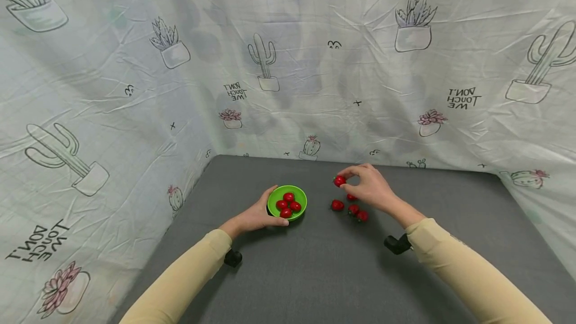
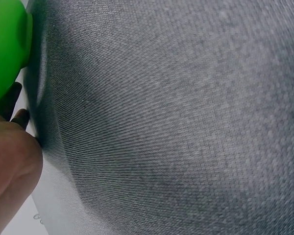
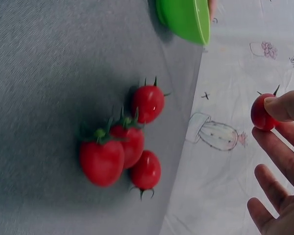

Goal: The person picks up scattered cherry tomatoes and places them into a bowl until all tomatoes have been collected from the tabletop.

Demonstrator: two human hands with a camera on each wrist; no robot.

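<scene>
My left hand [image 1: 258,215] holds a green bowl [image 1: 276,195] from its left side, thumb along the near edge and fingers round the far side. Inside the bowl lie several red cherry tomatoes [image 1: 288,197]. Up and to the right, my right hand [image 1: 372,190] pinches one cherry tomato [image 3: 262,113] between thumb and fingertips, raised above the table. Below that hand, several more cherry tomatoes [image 3: 102,164] with green stems sit close together on the table. In the left wrist view, only the bowl's outer wall [image 2: 5,44] and part of the left hand show.
A dark grey cloth covers the table [image 1: 306,269]. Behind it and along the left hangs a pale curtain [image 1: 292,129] printed with potted cacti. Black wrist mounts [image 1: 397,244] show beside both cream sleeves [image 1: 468,264].
</scene>
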